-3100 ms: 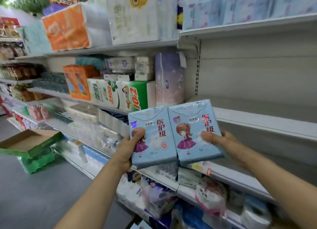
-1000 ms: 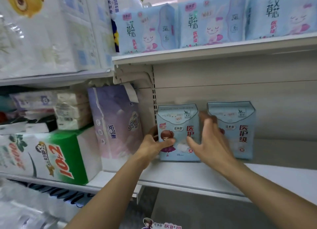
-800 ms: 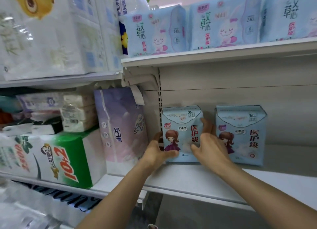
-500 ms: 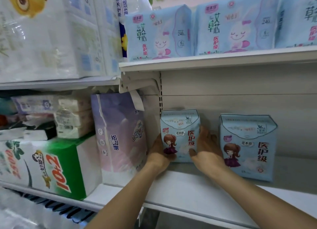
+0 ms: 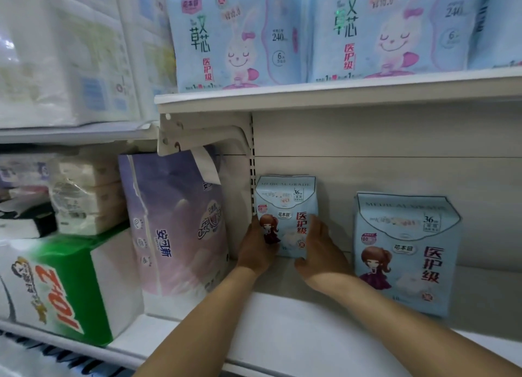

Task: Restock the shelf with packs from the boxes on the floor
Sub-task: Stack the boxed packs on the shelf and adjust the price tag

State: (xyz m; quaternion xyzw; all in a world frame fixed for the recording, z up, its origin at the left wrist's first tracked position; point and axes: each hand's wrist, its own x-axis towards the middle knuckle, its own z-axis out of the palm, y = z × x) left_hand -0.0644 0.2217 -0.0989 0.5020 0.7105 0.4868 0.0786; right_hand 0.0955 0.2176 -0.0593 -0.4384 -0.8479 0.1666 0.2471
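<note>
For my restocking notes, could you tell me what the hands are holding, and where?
Both hands, left and right, grip the left light-blue pack by its lower side edges.

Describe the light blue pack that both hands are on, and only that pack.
The light blue pack is a soft, glossy plastic pouch with a flap-shaped panel across its top, a cartoon girl with brown hair in a dark red dress, red Chinese characters down its right side and "36" near the top. It stands upright at the back left corner of the shelf, against the rear panel beside the slotted upright. The left hand grips its lower left edge and the right hand its lower right. It stands apart from the matching pack further right.
</note>
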